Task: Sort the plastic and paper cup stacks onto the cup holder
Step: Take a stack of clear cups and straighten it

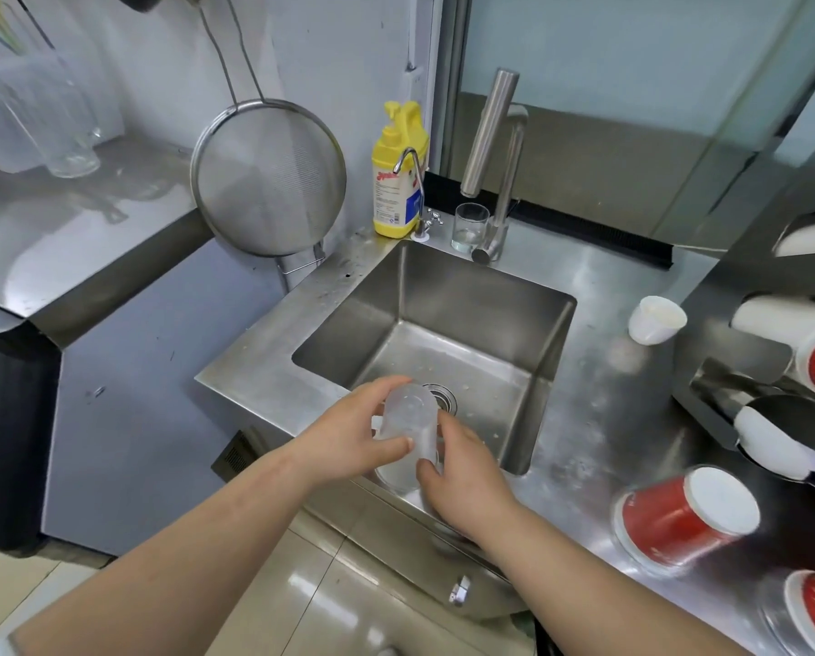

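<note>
Both hands, left and right, grasp the plastic cups with curled fingers over the sink's front edge; holder at three o'clock, counter between.

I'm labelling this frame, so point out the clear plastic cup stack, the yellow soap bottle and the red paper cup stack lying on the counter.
clear plastic cup stack (408, 421): head view, upper side wall.
yellow soap bottle (396, 182): head view, front label.
red paper cup stack (663, 520): head view, red side wall.
</note>
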Action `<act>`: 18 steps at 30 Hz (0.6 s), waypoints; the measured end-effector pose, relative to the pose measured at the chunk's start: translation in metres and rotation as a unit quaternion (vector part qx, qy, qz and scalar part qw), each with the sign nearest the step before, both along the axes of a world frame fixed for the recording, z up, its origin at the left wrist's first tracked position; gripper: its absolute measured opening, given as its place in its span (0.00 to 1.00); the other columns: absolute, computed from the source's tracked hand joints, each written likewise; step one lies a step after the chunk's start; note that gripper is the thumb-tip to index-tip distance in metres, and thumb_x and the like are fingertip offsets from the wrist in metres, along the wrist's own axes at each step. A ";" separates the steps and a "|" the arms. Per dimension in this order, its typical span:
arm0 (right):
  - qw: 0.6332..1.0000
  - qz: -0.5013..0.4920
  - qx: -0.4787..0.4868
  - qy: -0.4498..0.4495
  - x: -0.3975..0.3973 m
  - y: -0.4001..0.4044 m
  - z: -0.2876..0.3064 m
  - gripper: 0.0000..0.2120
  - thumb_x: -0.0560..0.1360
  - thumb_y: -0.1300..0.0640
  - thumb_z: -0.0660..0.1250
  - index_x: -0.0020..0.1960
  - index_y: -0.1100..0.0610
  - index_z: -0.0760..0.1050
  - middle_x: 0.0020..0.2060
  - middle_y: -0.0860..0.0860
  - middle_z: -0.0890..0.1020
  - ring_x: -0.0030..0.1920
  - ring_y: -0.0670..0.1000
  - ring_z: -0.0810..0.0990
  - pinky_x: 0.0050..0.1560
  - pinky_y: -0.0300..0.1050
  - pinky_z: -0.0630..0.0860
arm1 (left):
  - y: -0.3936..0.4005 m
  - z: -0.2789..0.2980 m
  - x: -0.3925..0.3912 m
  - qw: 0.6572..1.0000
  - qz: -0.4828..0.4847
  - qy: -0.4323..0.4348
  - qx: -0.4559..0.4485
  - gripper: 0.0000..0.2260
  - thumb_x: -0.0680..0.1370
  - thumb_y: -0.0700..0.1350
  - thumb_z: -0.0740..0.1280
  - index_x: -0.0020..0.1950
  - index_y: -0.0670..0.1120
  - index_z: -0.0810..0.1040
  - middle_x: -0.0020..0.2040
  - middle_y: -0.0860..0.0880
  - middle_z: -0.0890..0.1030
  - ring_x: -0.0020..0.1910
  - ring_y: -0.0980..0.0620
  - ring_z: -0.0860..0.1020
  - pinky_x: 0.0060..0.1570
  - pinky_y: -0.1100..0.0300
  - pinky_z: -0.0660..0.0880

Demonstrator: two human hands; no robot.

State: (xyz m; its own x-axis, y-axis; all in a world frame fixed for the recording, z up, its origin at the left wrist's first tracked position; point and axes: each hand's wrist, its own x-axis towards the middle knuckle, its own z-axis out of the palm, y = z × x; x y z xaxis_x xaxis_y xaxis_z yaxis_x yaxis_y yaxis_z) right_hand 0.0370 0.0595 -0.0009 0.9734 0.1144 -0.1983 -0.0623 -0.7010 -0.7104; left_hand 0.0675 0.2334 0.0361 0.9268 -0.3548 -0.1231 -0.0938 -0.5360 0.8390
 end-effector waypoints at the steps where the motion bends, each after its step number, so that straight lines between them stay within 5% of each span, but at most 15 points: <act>1: 1.000 0.004 -0.003 0.001 0.001 -0.001 0.001 0.27 0.71 0.54 0.63 0.69 0.46 0.64 0.61 0.49 0.74 0.60 0.51 0.75 0.58 0.50 0.74 | 0.000 0.000 0.000 1.000 -0.004 -0.002 0.017 0.29 0.71 0.50 0.72 0.63 0.73 0.64 0.64 0.63 0.72 0.63 0.64 0.72 0.58 0.58 0.77; 5: 0.998 0.027 -0.055 0.015 0.005 -0.005 0.007 0.23 0.71 0.53 0.63 0.66 0.49 0.67 0.59 0.52 0.76 0.60 0.54 0.75 0.58 0.50 0.74 | 0.002 -0.001 -0.001 0.996 -0.019 -0.008 0.088 0.37 0.72 0.53 0.72 0.76 0.59 0.56 0.69 0.59 0.67 0.66 0.58 0.69 0.64 0.59 0.71; 15: 0.957 0.143 -0.243 0.074 0.028 -0.013 0.054 0.17 0.73 0.48 0.62 0.60 0.52 0.74 0.54 0.52 0.81 0.54 0.56 0.79 0.53 0.48 0.77 | 0.001 0.022 0.007 0.982 -0.078 -0.033 0.168 0.39 0.74 0.53 0.71 0.79 0.54 0.53 0.75 0.52 0.62 0.70 0.55 0.66 0.66 0.61 0.67; 18: 0.923 0.210 -0.307 0.094 0.033 -0.016 0.080 0.17 0.75 0.48 0.62 0.60 0.53 0.76 0.53 0.51 0.81 0.48 0.55 0.78 0.41 0.45 0.76 | 0.000 0.036 0.011 0.965 -0.115 -0.055 0.230 0.37 0.75 0.55 0.69 0.78 0.53 0.54 0.72 0.51 0.66 0.67 0.54 0.69 0.66 0.62 0.65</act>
